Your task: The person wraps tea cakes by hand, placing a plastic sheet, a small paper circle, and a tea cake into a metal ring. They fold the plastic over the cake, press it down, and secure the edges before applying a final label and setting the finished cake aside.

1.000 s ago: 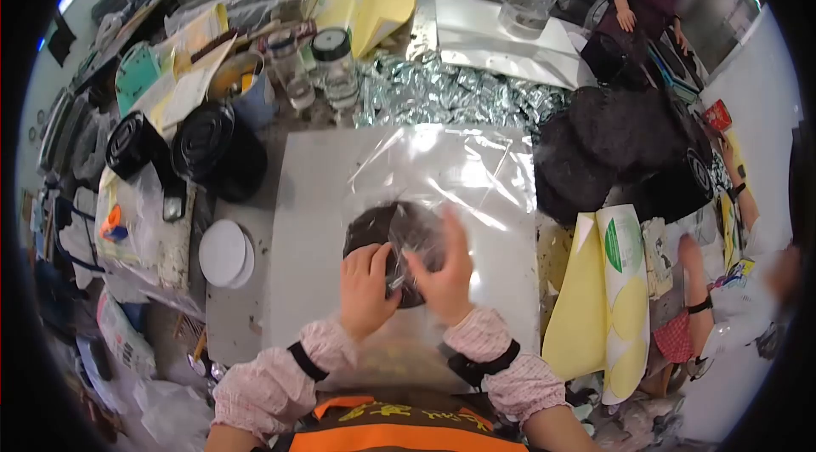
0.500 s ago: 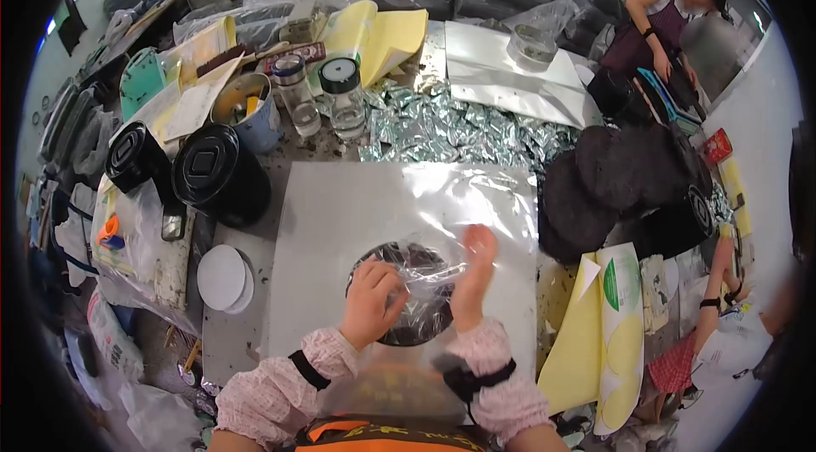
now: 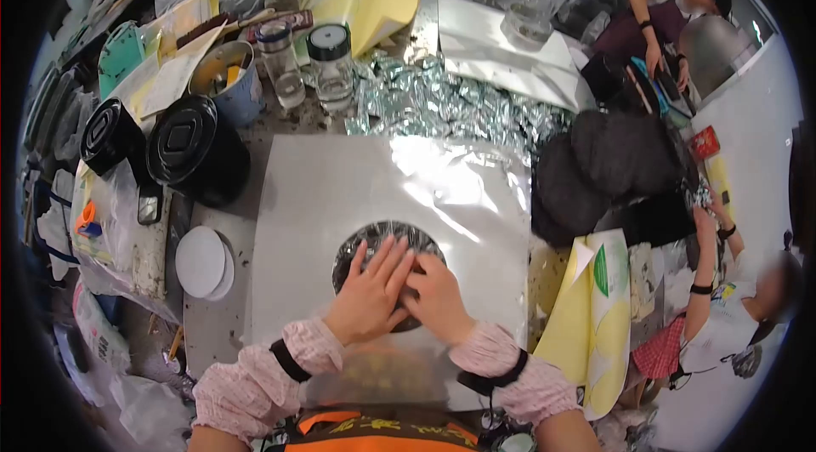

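A dark round disc (image 3: 346, 258) under clear plastic wrap (image 3: 415, 237) lies on a pale metal-looking sheet (image 3: 297, 188) in front of me. My left hand (image 3: 371, 292) rests on the disc, palm down and fingers stretched out. Beside it, my right hand (image 3: 435, 297) has bent fingers at the wrap, close to the left fingertips. Its fingertips are partly hidden, and the wrap seems to be in them. Both hands cover much of the disc's middle and near side.
Small shiny packets (image 3: 425, 103) lie behind the sheet. Left stand black canisters (image 3: 200, 150), glass jars (image 3: 331, 69) and white round discs (image 3: 202, 261). Dark round slabs (image 3: 625, 159) and a yellow sticker roll (image 3: 608, 316) are right. Two people (image 3: 654, 18) work at the right.
My right hand has come down and left from its raised position onto the disc's wrap. My left hand has flattened over the disc. The view has shifted slightly.
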